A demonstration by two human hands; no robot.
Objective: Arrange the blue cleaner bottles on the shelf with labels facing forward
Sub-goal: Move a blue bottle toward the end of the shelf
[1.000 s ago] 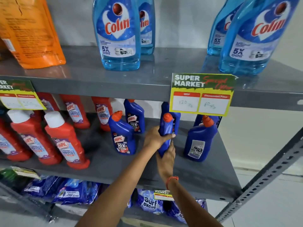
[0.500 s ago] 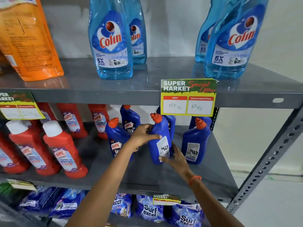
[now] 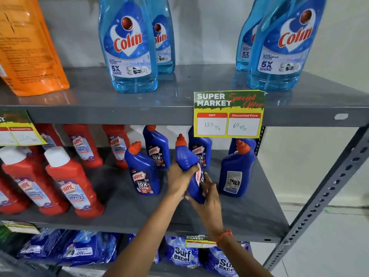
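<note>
Both hands clasp the tilted blue bottle (image 3: 189, 166) mid-shelf: left hand (image 3: 179, 179) around its body, right hand (image 3: 207, 198) low. Rigid, probably slick plastic; hold the body.

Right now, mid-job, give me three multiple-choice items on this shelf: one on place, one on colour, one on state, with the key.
1. Where is the held blue bottle?
A. Between the front-left blue bottle and the right blue bottle
B. Up beside the Colin bottles
C. Among the red bottles

2. What colour are the blue bottles' caps?
A. White
B. Orange-red
C. Green

3. Which way does the right blue bottle face?
A. Front label forward
B. Back label forward
C. Lying flat

Key:
1 A, the left hand and right hand grip it on the middle shelf between those two.
2 B, every visible cap is orange-red.
3 B, it shows a pale fine-print panel, with no Harpic logo.
</note>
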